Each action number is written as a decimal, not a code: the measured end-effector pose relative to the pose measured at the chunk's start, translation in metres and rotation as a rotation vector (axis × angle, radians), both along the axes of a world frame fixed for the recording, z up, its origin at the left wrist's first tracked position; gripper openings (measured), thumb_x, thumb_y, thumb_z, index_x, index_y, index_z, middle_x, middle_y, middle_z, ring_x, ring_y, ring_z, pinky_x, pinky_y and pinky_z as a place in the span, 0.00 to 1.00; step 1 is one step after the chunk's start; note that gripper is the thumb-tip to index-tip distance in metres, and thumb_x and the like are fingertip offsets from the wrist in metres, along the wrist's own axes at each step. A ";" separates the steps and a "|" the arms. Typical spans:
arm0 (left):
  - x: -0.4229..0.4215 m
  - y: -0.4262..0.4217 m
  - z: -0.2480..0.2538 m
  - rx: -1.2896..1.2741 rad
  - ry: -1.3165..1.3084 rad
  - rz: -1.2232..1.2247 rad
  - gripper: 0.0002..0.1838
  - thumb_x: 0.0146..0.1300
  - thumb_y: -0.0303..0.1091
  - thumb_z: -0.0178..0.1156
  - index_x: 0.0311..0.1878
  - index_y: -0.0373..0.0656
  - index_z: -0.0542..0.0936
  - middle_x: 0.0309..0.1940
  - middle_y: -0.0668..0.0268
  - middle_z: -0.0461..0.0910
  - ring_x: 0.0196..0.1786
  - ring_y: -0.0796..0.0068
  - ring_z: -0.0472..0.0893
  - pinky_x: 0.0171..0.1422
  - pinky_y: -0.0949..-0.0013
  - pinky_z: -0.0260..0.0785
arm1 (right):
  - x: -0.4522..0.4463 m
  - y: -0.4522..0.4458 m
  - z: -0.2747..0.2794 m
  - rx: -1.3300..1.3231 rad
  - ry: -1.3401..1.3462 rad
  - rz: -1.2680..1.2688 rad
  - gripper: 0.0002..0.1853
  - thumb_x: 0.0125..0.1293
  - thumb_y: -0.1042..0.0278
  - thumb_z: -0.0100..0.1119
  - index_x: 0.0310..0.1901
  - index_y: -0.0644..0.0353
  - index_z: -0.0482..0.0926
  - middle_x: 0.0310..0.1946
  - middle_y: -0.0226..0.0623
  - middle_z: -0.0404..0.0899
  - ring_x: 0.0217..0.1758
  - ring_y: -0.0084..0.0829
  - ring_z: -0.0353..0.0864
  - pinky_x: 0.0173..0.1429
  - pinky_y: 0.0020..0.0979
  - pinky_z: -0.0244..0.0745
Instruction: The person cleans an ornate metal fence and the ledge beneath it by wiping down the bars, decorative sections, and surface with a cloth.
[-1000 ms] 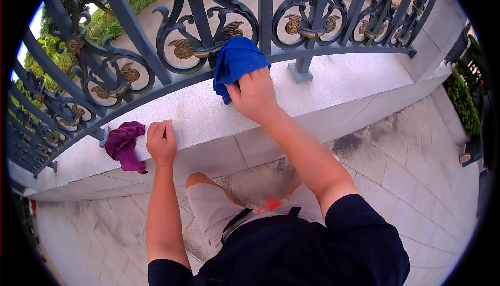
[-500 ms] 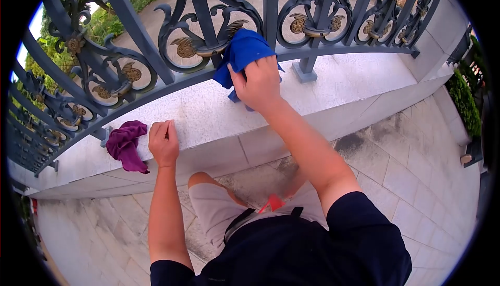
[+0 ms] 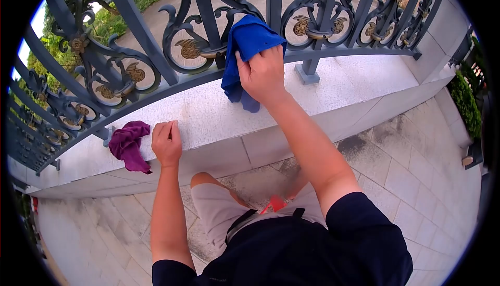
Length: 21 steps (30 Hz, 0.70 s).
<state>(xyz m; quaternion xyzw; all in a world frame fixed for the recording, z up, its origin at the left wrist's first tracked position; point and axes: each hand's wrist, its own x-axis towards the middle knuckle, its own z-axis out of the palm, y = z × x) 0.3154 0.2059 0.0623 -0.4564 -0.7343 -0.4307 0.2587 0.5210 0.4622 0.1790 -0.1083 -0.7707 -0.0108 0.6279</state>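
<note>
My right hand (image 3: 263, 76) grips a blue cloth (image 3: 252, 36) and presses it against the scrollwork of the grey metal fence (image 3: 208, 18), over the right part of a ring with gold leaf ornaments. The cloth's lower end hangs past the bottom rail, in front of the ledge. My left hand (image 3: 167, 143) is closed in a loose fist at the front edge of the pale stone ledge (image 3: 203, 119), with nothing visible in it. Just left of it, a crumpled purple cloth (image 3: 130, 145) lies on the ledge, part of it drooping over the edge.
The curved fence runs along the ledge on short posts, one with a square foot (image 3: 307, 75) to the right. A stone pillar (image 3: 429, 36) stands at the fence's right end. Below is a paved floor (image 3: 396, 176), stained in places. Greenery shows behind the fence.
My right hand has shifted slightly, and the blue cloth is bunched differently, hanging more upright against the fence. The left hand and purple cloth stay in place; the view has shifted a little.
</note>
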 end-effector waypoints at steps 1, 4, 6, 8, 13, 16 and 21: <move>-0.001 0.000 -0.001 0.001 0.000 0.001 0.03 0.71 0.28 0.72 0.42 0.39 0.91 0.37 0.62 0.86 0.40 0.61 0.85 0.46 0.62 0.78 | -0.003 0.004 0.002 0.024 -0.028 0.001 0.17 0.66 0.71 0.68 0.56 0.64 0.87 0.57 0.52 0.84 0.62 0.58 0.80 0.72 0.57 0.70; 0.001 -0.001 -0.006 0.014 -0.006 0.002 0.03 0.71 0.28 0.72 0.42 0.39 0.91 0.37 0.62 0.86 0.40 0.61 0.85 0.46 0.62 0.78 | -0.017 0.006 -0.041 0.017 -0.143 -0.024 0.19 0.65 0.74 0.67 0.58 0.63 0.87 0.58 0.50 0.84 0.64 0.58 0.79 0.74 0.56 0.69; -0.003 0.002 -0.002 0.033 0.000 0.002 0.03 0.71 0.28 0.72 0.42 0.39 0.91 0.37 0.62 0.86 0.40 0.61 0.85 0.46 0.61 0.78 | -0.017 -0.015 -0.048 -0.019 -0.120 0.002 0.21 0.62 0.78 0.66 0.58 0.64 0.87 0.60 0.50 0.84 0.66 0.58 0.79 0.75 0.56 0.69; 0.001 0.000 -0.003 0.035 -0.006 -0.006 0.03 0.71 0.28 0.72 0.42 0.39 0.91 0.37 0.62 0.86 0.40 0.60 0.85 0.46 0.61 0.78 | -0.010 -0.024 -0.037 -0.025 -0.101 0.054 0.20 0.62 0.79 0.66 0.57 0.64 0.87 0.57 0.49 0.86 0.63 0.56 0.81 0.70 0.54 0.72; 0.000 0.000 -0.003 0.013 0.008 0.005 0.03 0.71 0.27 0.72 0.42 0.39 0.91 0.37 0.62 0.86 0.40 0.60 0.85 0.46 0.61 0.78 | -0.003 -0.006 0.025 -0.019 0.091 0.054 0.13 0.69 0.73 0.71 0.54 0.61 0.88 0.53 0.45 0.88 0.57 0.53 0.83 0.62 0.50 0.75; -0.002 0.000 -0.006 0.027 0.019 0.004 0.03 0.71 0.27 0.72 0.42 0.39 0.91 0.37 0.62 0.86 0.40 0.60 0.85 0.46 0.61 0.78 | -0.021 0.005 0.004 0.052 -0.033 0.062 0.15 0.72 0.68 0.71 0.56 0.63 0.88 0.57 0.49 0.86 0.63 0.57 0.82 0.75 0.54 0.69; 0.001 0.000 -0.003 0.038 -0.010 0.014 0.02 0.70 0.27 0.72 0.42 0.39 0.91 0.37 0.62 0.86 0.40 0.60 0.85 0.46 0.61 0.78 | -0.013 -0.007 -0.012 0.116 -0.143 0.064 0.21 0.62 0.74 0.71 0.58 0.65 0.87 0.58 0.52 0.86 0.65 0.58 0.82 0.75 0.56 0.72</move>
